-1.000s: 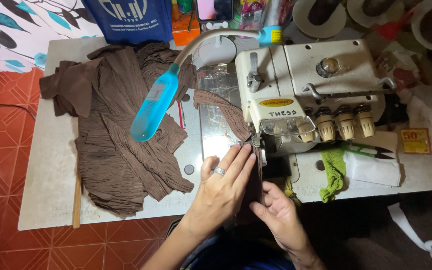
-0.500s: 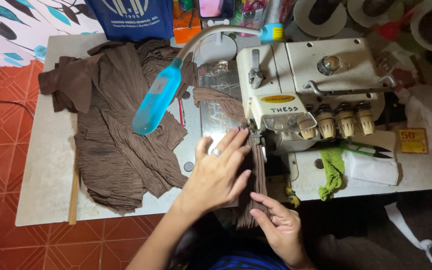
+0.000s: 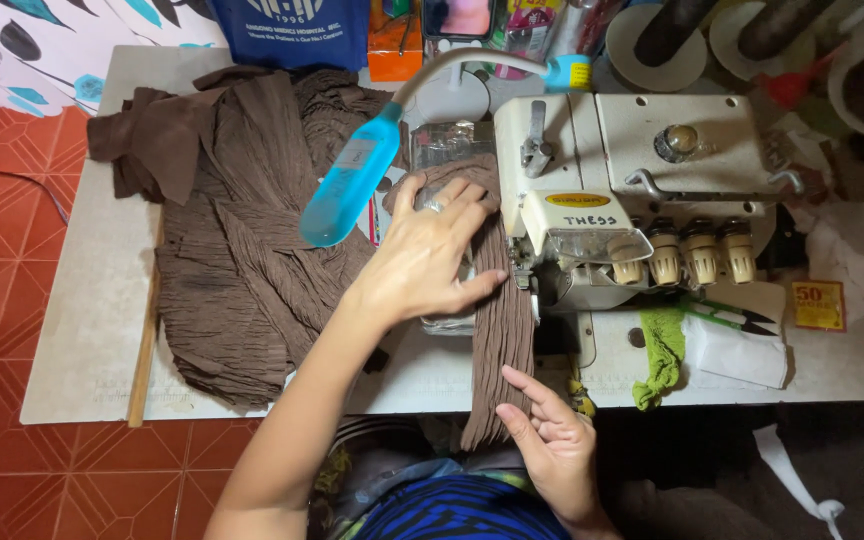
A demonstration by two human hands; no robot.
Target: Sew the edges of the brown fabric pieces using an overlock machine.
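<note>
Left hand [image 3: 432, 255] flat, grip released, pressing brown pleated fabric strip [image 3: 502, 340] beside cream overlock sewing machine [image 3: 612, 190]. Right hand [image 3: 549, 440] open, fingertips steadying strip at near worktop [image 3: 82, 330] edge. Keep pleats straight, feed evenly, imo.

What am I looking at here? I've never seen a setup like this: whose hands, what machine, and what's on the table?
The view comes from a camera on the person's head, looking down. The cream machine is a sewing machine on a pale table, with a blue lamp on a bent neck. The left hand lies flat on a brown pleated strip that runs under the machine's foot; the right hand touches the strip's lower end with open fingers. A pile of brown fabric lies to the left, a green cloth to the right.
</note>
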